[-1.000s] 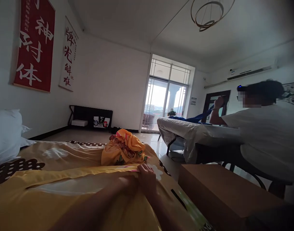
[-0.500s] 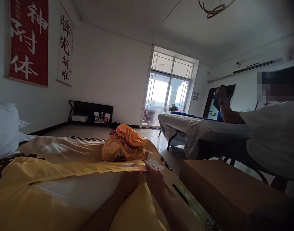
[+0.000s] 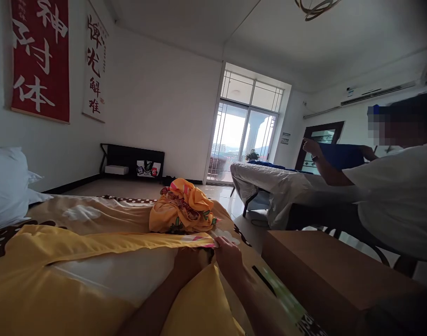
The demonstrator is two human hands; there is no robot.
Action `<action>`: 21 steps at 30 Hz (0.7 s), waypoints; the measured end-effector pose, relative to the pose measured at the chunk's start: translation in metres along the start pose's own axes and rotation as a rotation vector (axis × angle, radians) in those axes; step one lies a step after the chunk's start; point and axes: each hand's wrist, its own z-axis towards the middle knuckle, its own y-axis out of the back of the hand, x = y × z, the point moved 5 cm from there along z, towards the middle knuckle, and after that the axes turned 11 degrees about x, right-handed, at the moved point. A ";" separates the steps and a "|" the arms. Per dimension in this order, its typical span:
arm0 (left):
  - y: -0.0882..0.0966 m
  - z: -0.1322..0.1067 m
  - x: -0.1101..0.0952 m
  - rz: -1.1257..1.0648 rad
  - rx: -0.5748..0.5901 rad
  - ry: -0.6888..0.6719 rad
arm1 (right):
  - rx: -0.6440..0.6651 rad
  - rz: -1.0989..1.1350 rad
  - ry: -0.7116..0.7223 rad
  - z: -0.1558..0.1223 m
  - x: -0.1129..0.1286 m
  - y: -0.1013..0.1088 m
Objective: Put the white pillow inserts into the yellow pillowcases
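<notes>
A yellow fabric cover (image 3: 94, 242), which looks like a duvet cover, lies spread before me with a long opening in it. White material (image 3: 118, 275) shows through that gap. My right hand (image 3: 229, 255) is closed on the pink-and-white patterned end of the cover's edge. Close beside it, my left hand (image 3: 189, 262) reaches across the opening, curled just under the same edge; its fingertips and whatever they grip are hidden. Beyond both hands sits a crumpled orange patterned cloth (image 3: 183, 207), on a brown sheet with pale flower shapes (image 3: 104, 212).
White pillows or bags (image 3: 6, 186) stand at left. To the right are a green-and-black package (image 3: 283, 296) and a large cardboard box (image 3: 339, 261). Behind it, a person in a white shirt (image 3: 398, 196) holds blue cloth (image 3: 341, 156) over a plastic-covered table (image 3: 265, 177).
My hands have shifted very slightly right, still at the cover's edge. The other person's raised hand has come down, and the blue cloth is now stretched between both of that person's hands.
</notes>
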 end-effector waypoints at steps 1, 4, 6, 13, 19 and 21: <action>0.002 -0.001 -0.002 -0.003 -0.003 -0.008 | -0.006 -0.001 0.003 0.000 0.000 0.000; 0.008 -0.005 -0.006 -0.013 -0.013 -0.016 | -0.009 -0.003 0.019 -0.001 0.000 -0.001; 0.010 -0.007 -0.005 -0.019 -0.012 -0.002 | -0.003 -0.010 0.022 -0.001 0.001 -0.001; 0.001 -0.002 0.013 -0.029 0.002 0.102 | -0.008 -0.013 0.030 -0.002 0.001 0.002; 0.000 0.001 0.013 -0.142 0.011 0.039 | -0.021 0.006 0.046 -0.004 0.000 0.000; 0.002 0.000 0.008 -0.216 -0.006 0.018 | -0.016 0.019 0.039 -0.004 -0.002 -0.001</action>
